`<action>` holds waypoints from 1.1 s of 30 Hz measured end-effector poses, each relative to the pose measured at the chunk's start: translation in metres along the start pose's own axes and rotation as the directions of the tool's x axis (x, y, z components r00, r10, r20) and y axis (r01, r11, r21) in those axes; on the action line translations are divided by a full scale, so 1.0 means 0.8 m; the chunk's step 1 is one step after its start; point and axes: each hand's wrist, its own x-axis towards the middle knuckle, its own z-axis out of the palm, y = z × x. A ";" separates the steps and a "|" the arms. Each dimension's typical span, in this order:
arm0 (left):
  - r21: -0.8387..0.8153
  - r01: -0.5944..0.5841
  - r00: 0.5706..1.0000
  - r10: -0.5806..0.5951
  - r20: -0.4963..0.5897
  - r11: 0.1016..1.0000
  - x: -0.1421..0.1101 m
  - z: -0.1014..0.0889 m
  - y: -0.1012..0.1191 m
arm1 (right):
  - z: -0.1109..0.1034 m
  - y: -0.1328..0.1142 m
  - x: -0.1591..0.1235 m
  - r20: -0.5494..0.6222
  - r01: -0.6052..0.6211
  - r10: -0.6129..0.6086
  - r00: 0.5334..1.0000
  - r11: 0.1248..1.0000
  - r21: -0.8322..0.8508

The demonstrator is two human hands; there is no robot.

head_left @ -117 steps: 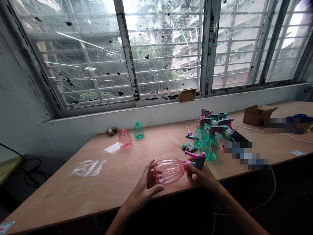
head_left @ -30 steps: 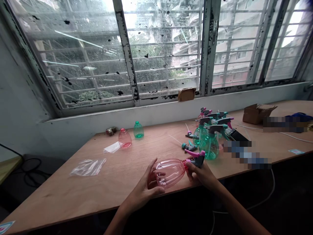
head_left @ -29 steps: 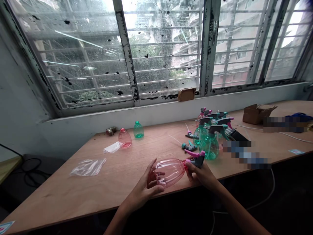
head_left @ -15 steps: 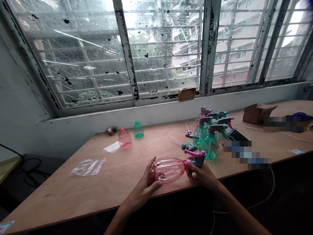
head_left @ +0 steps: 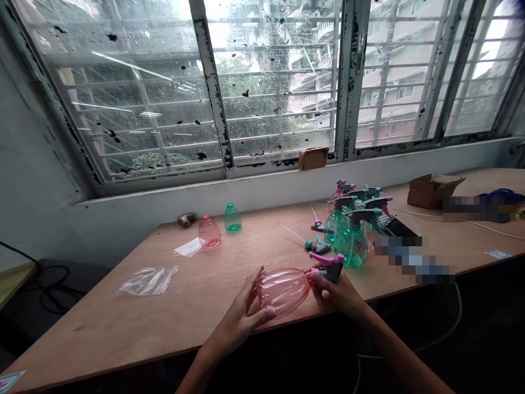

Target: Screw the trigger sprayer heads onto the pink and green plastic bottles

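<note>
A pink see-through spray bottle lies on its side between my hands, above the table's front edge. My left hand is wrapped round its base, thumb below and fingers behind. At the neck, my right hand grips the collar below the spray head, which is dark grey with a pink trigger and nozzle. The spray head sits on the bottle's mouth; how tightly it is screwed on I cannot tell. Just beyond lie a loose teal-and-grey spray head and a pink-and-grey one.
Several green and pink spray bottles with heads stand to the right. Headless pink and green bottles stand at the back left. A plastic bag, white paper and an open cardboard box lie on the wooden table.
The pink bottle has turned a little about its length, and its base has dipped slightly. My left hand has shifted slightly with it; my right hand stays at the neck.
</note>
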 end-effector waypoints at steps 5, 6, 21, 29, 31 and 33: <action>0.004 -0.003 1.000 0.003 0.008 1.000 0.002 0.001 -0.005 | 0.000 0.001 0.000 -0.016 -0.008 0.009 1.000 1.000 0.026; -0.029 0.008 1.000 -0.008 0.024 1.000 0.002 0.002 -0.006 | 0.000 0.001 -0.001 -0.017 -0.011 0.011 1.000 1.000 0.025; -0.167 -0.003 1.000 0.006 0.015 0.986 0.001 0.005 -0.007 | -0.004 0.007 0.000 -0.010 0.017 -0.017 1.000 1.000 -0.015; -0.204 0.045 0.999 -0.038 0.037 0.978 0.002 0.001 -0.013 | -0.002 0.003 0.000 -0.004 0.016 -0.016 1.000 1.000 -0.026; -0.184 0.056 0.998 -0.050 0.037 0.981 0.004 0.001 -0.020 | -0.002 0.003 0.000 -0.006 0.010 -0.010 1.000 1.000 -0.026; -0.133 0.044 0.999 -0.040 0.029 0.990 0.004 0.002 -0.023 | -0.002 0.003 0.000 -0.001 0.007 -0.007 1.000 1.000 -0.026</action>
